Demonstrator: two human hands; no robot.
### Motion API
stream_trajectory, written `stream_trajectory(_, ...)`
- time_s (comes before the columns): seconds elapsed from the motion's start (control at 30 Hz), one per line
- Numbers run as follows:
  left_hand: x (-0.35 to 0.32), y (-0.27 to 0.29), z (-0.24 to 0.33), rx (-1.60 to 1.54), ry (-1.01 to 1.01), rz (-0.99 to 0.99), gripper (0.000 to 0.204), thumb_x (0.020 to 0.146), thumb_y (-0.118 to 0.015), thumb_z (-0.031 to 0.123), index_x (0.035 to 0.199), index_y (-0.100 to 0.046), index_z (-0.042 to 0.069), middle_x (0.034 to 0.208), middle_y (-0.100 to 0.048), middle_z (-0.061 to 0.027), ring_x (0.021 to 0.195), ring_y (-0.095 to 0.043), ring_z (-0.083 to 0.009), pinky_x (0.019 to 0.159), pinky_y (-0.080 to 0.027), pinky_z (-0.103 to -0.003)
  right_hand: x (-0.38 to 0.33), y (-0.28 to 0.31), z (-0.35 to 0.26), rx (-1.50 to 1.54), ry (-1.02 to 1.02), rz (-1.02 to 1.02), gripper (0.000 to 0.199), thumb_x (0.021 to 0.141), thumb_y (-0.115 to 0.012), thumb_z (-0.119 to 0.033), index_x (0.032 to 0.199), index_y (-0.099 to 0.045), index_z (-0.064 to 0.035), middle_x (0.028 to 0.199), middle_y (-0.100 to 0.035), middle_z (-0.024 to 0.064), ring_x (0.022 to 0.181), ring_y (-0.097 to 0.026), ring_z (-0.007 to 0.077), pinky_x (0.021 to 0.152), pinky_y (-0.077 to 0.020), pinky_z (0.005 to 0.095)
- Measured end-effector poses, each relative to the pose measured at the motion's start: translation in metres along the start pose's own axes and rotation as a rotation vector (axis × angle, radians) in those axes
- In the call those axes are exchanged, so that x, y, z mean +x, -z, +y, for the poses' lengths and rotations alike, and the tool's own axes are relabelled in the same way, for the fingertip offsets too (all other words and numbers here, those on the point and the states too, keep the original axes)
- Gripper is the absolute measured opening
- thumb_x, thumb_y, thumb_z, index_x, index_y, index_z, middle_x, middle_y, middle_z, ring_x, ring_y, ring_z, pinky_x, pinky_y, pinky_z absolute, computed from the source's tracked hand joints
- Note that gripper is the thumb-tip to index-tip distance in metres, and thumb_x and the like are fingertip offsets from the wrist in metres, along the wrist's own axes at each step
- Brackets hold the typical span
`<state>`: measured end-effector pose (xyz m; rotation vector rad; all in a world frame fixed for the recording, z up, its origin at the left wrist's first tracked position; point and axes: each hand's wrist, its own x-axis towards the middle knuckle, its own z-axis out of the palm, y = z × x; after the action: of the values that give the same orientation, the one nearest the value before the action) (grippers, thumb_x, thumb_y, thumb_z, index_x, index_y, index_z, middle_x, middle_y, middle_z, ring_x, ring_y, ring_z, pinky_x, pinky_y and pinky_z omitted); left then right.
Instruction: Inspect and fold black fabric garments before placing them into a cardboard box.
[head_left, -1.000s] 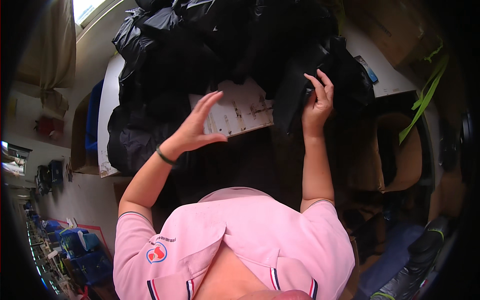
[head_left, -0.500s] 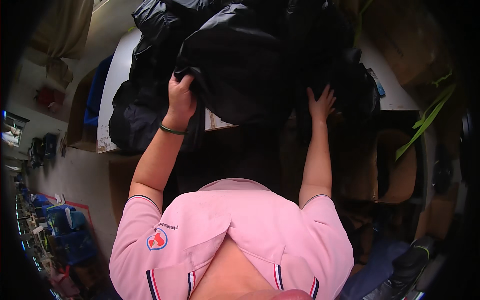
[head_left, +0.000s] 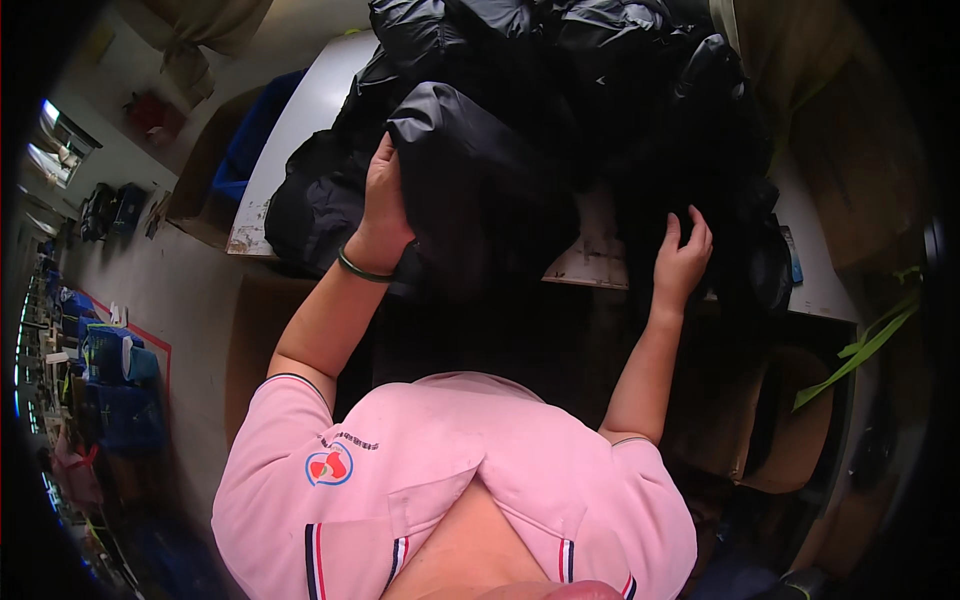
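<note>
A heap of glossy black jacket-like garments [head_left: 620,50] covers much of a white table [head_left: 300,115] in front of me. My left hand [head_left: 388,195] grips the edge of one black garment [head_left: 470,150] and holds it raised, so a fold hangs down at the table's near edge. The fingertips are partly hidden by the cloth. Further right, my right hand [head_left: 684,252] is open with its fingers apart. It is beside dark cloth at the near edge; whether it touches the fabric I cannot tell.
A blue bin [head_left: 250,135] stands in a cardboard box left of the table. An open cardboard box [head_left: 790,425] sits low on the right, near a bright green strip [head_left: 860,355]. A small blue item [head_left: 793,258] lies at the table's right side. Blue crates [head_left: 125,390] stand far left.
My left hand has lifted the garment's edge and folded it over to the right, baring more of the table's front edge. My right hand has drawn back from the cloth. The view has shifted.
</note>
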<state>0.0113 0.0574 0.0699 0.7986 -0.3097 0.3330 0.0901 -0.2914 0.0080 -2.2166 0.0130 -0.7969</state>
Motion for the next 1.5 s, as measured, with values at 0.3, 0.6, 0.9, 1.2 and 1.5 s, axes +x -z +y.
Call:
stream_trajectory(0.3,-0.011,-0.036,-0.051,0.308,-0.123,0.080,0.020,0.098,-0.056,0.019,0.113,-0.052,0.006,0.097,-0.062,-0.0010,0.082,-0.058,-0.0053,0.071,-0.049,-0.018,-0.079,-0.047,-0.126,0.807,0.160,-0.514,0.043,0.086,-0.066,-0.004,0.128,-0.055,-0.0027,0.108,-0.067,0.0129,0.098,-0.065,0.0242,0.084,-0.0495,0.0285)
stream_trajectory(0.6,-0.034,-0.007,-0.007,1.142,0.317,-0.754,0.069,0.069,-0.085,0.029,0.124,-0.054,0.002,0.117,-0.061,-0.0159,0.106,-0.059,-0.0269,0.093,-0.046,-0.032,-0.005,-0.013,-0.135,1.214,-0.384,-0.586,0.018,0.099,-0.052,-0.017,0.099,-0.064,-0.0041,0.083,-0.068,0.0020,0.071,-0.063,0.0082,0.062,-0.0511,0.0212)
stream_trajectory(0.9,-0.033,-0.002,-0.002,0.351,0.738,-0.626,0.039,0.071,-0.073,-0.007,0.109,-0.068,0.000,0.105,-0.069,-0.0090,0.100,-0.063,-0.0192,0.093,-0.049,-0.033,0.016,-0.068,-0.108,-0.069,0.721,-0.895,0.025,0.089,-0.064,-0.033,0.099,-0.065,-0.0101,0.085,-0.067,0.0108,0.078,-0.065,0.0320,0.069,-0.0522,0.0348)
stream_trajectory(1.2,-0.020,-0.017,0.002,0.083,0.526,-0.250,0.038,0.078,-0.071,0.005,0.115,-0.062,0.000,0.109,-0.066,-0.0080,0.100,-0.063,-0.0199,0.092,-0.049,-0.032,-0.009,0.015,-0.178,0.553,0.714,-0.321,0.028,0.085,-0.071,-0.016,0.109,-0.063,-0.0050,0.097,-0.065,0.0107,0.082,-0.065,0.0188,0.072,-0.0536,0.0274)
stream_trajectory(1.5,-0.013,-0.005,-0.021,0.231,0.312,0.062,0.016,0.094,-0.061,0.017,0.103,-0.065,0.003,0.092,-0.069,-0.0045,0.084,-0.066,-0.0124,0.079,-0.056,-0.028,-0.023,-0.001,-0.162,0.250,0.697,-0.327,0.014,0.088,-0.066,-0.013,0.099,-0.066,-0.0053,0.081,-0.061,0.0068,0.058,-0.061,0.0161,0.051,-0.0517,0.0248)
